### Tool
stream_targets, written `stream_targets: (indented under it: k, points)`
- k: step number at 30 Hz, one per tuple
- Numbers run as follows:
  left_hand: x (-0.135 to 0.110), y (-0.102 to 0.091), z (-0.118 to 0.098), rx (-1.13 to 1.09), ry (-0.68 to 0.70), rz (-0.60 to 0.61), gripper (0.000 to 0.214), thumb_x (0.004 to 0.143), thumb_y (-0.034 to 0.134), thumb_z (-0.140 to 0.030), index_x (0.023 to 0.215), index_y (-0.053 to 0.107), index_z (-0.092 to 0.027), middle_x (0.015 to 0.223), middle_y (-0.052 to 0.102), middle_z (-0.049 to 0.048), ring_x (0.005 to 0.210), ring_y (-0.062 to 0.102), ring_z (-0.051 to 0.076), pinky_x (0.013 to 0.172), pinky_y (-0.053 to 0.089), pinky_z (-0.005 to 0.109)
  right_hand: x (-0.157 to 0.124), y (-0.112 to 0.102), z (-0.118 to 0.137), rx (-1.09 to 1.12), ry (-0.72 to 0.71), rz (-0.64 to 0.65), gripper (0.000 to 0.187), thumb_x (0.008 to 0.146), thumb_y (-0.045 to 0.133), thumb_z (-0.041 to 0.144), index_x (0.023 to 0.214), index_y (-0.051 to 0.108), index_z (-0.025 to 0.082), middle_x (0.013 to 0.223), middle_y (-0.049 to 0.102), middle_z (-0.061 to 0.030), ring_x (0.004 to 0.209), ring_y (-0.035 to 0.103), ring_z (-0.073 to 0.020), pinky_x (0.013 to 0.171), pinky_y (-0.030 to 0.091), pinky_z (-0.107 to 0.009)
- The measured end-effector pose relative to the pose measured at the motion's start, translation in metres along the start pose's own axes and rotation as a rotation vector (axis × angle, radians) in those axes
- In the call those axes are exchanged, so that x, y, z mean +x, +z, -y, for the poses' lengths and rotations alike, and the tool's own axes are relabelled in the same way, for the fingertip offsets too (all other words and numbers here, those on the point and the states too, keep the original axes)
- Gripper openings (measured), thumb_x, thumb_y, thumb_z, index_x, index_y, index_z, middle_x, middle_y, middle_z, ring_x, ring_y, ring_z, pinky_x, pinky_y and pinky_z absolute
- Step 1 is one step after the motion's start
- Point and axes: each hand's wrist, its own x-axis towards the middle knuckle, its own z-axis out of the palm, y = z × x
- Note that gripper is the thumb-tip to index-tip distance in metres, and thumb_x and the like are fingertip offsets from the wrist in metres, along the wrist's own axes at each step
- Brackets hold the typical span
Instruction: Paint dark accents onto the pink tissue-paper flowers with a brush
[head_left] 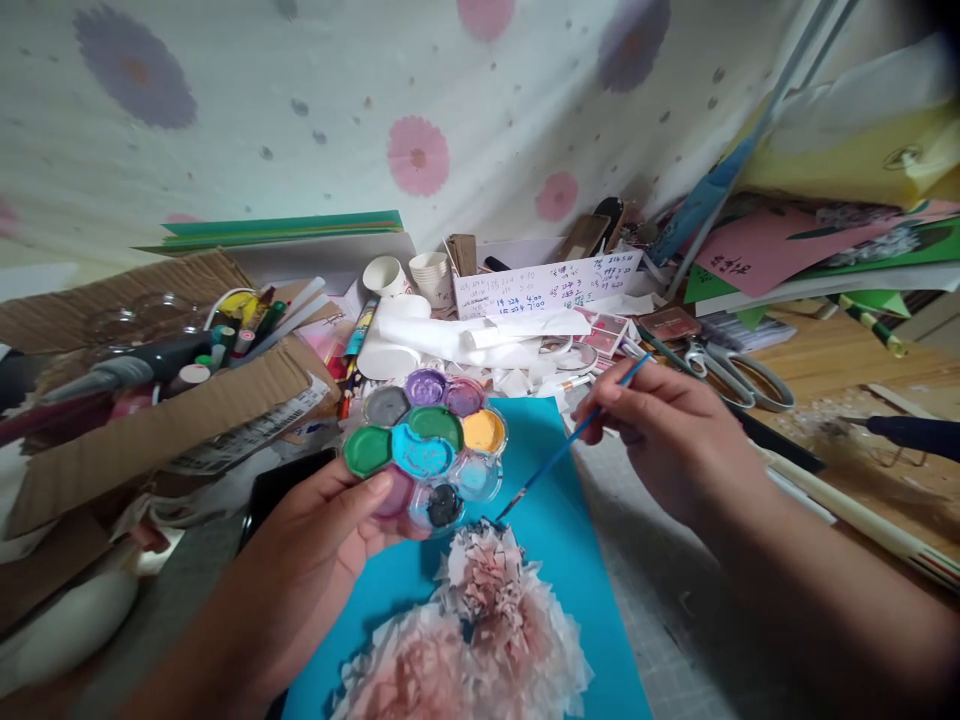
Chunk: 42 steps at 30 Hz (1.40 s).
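My left hand (330, 530) grips a clear flower-shaped paint palette (465, 478) by its near left side, thumb on top. Its wells hold green, turquoise, yellow, purple, grey and black paint. A thin blue paintbrush (577, 432) is pinched in my right hand (667, 430). The dark brush tip points down at the top of a crumpled pink and white paper flower (484, 560), whose upper edges carry dark marks; I cannot tell whether it touches. More ruffled pink-white paper (420, 665) sits nearer me. All of it rests on a blue sheet (592, 600).
On the left is a cardboard box (172, 430) of markers and tools. Paper cups (384, 277) and white rolls (450, 335) stand behind the palette. Scissors (739, 375), coloured papers (810, 240) and a glue gun's nozzle (885, 428) lie on the right.
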Motion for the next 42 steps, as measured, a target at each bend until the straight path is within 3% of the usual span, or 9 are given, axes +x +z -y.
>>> stream_targets:
  k: [3,6,10,17,24,34,42]
  points:
    - [-0.001,0.002,-0.002,0.021,0.051,0.031,0.014,0.084,0.072,-0.032,0.096,0.077,-0.026,0.098,0.078,0.0054,0.09,0.065,0.026,0.075,0.057,0.04,0.001,-0.003,0.01,0.108,-0.043,-0.059,0.014,0.081,0.074,0.027,0.069,0.069,0.022,0.062,0.069,0.0013,0.053,0.061,-0.0115,0.055,0.047,-0.024]
    - [-0.003,0.003,-0.003,0.02,0.085,0.034,0.013,0.082,0.074,-0.03,0.094,0.078,-0.024,0.097,0.079,0.0058,0.09,0.067,0.027,0.074,0.058,0.04,-0.003,0.001,0.016,0.162,-0.032,-0.037,0.016,0.079,0.075,0.029,0.068,0.067,0.022,0.061,0.067,0.0018,0.051,0.06,-0.0114,0.052,0.047,-0.024]
    - [-0.006,0.005,-0.003,-0.004,0.13,0.004,0.014,0.075,0.081,-0.029,0.087,0.079,-0.022,0.086,0.079,0.0056,0.081,0.069,0.025,0.069,0.059,0.037,-0.01,0.011,0.014,0.222,-0.057,-0.01,0.017,0.078,0.079,0.033,0.072,0.067,0.023,0.067,0.066,0.0027,0.06,0.065,-0.0131,0.059,0.05,-0.026]
    - [-0.007,0.007,0.0,-0.046,0.157,0.021,0.015,0.072,0.083,-0.031,0.081,0.077,-0.02,0.075,0.076,0.0027,0.065,0.069,0.02,0.069,0.058,0.036,-0.016,0.015,0.011,0.153,-0.12,0.056,0.012,0.08,0.08,0.031,0.074,0.073,0.023,0.07,0.07,0.0003,0.064,0.066,-0.0152,0.064,0.052,-0.03]
    - [-0.006,0.006,0.002,-0.073,0.169,0.042,0.018,0.07,0.085,-0.032,0.08,0.076,-0.02,0.073,0.075,0.0011,0.062,0.07,0.019,0.068,0.057,0.035,-0.016,0.015,0.003,0.103,-0.101,0.117,0.014,0.078,0.083,0.032,0.073,0.075,0.021,0.065,0.069,-0.0006,0.065,0.066,-0.0155,0.065,0.051,-0.029]
    - [-0.004,0.004,0.005,-0.093,0.179,0.07,0.016,0.071,0.084,-0.03,0.082,0.077,-0.021,0.076,0.077,0.0012,0.063,0.07,0.018,0.067,0.059,0.034,-0.012,0.017,-0.001,0.155,-0.049,0.007,0.023,0.072,0.086,0.04,0.068,0.073,0.022,0.062,0.071,-0.0001,0.058,0.063,-0.0125,0.059,0.05,-0.024]
    - [-0.004,0.004,0.005,-0.08,0.152,0.052,0.012,0.078,0.078,-0.026,0.088,0.078,-0.019,0.081,0.078,0.0041,0.068,0.071,0.019,0.069,0.06,0.034,-0.006,0.011,0.0,0.173,0.02,-0.051,0.025,0.07,0.086,0.036,0.063,0.069,0.019,0.058,0.068,0.0008,0.055,0.064,-0.0114,0.056,0.052,-0.023]
